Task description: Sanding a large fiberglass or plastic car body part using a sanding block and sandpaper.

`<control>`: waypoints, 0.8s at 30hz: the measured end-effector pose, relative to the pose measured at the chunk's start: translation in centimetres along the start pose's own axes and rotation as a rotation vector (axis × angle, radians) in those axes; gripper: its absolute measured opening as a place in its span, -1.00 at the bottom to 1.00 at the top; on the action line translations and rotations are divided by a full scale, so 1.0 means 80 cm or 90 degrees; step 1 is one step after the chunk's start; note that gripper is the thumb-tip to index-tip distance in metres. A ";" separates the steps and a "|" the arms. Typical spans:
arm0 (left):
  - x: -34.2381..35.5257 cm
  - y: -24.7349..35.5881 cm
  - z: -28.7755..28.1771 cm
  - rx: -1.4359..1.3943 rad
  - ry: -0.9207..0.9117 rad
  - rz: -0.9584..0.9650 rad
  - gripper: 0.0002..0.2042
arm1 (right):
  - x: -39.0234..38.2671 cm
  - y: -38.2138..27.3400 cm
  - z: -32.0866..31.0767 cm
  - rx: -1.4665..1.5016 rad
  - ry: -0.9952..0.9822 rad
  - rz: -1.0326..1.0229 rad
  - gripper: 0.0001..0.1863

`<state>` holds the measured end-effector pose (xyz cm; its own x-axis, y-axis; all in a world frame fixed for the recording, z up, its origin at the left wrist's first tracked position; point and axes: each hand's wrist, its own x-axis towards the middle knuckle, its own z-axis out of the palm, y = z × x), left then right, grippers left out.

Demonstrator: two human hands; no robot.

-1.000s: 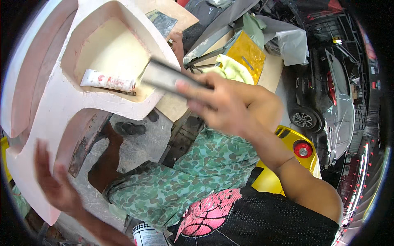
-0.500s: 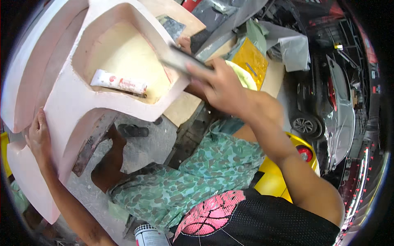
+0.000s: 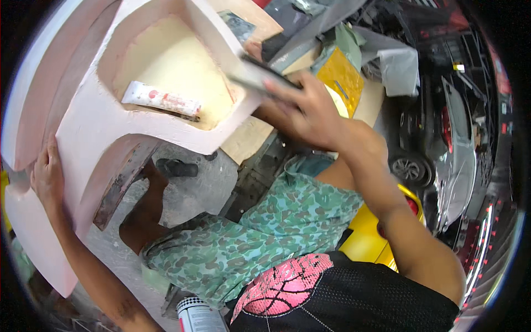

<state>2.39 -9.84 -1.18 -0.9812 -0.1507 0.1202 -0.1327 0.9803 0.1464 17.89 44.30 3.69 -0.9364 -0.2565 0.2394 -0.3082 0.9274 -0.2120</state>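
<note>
A large pale pink moulded panel (image 3: 99, 127) with a deep cream-coloured recess fills the left of the view. My left hand (image 3: 47, 174) lies flat against its lower left face, fingers spread. My right hand (image 3: 307, 108) grips a flat dark sanding block (image 3: 257, 74) and presses it on the panel's right edge near the recess rim. A white tube with red print (image 3: 160, 99) lies inside the recess.
My knee in green camouflage trousers (image 3: 260, 232) is below the panel. A spray can top (image 3: 193, 312) stands at the lower edge. A yellow seat (image 3: 370, 232), cardboard (image 3: 246, 141), a yellow sheet (image 3: 340, 77) and parked cars (image 3: 442, 160) lie to the right.
My left hand rose from below and settled flat on the panel. My right hand slid the sanding block up and right along the panel's edge. The view shifted, the panel looming larger.
</note>
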 end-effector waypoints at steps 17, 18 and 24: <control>0.004 -0.025 0.008 -0.009 -0.030 -0.030 -0.40 | 0.093 0.060 0.040 0.058 0.132 -0.131 -0.57; 0.003 -0.037 0.010 -0.028 -0.048 -0.044 -0.41 | 0.103 0.063 0.050 0.046 0.123 -0.118 -0.56; -0.005 0.011 -0.007 -0.013 -0.042 -0.021 -0.41 | -0.027 0.029 -0.013 0.099 -0.052 -0.083 -0.47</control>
<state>2.73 -9.00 -0.58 -0.9835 -0.1738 0.0505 -0.1630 0.9719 0.1696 19.34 47.28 3.70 -0.8958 -0.3978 0.1984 -0.4432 0.8339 -0.3290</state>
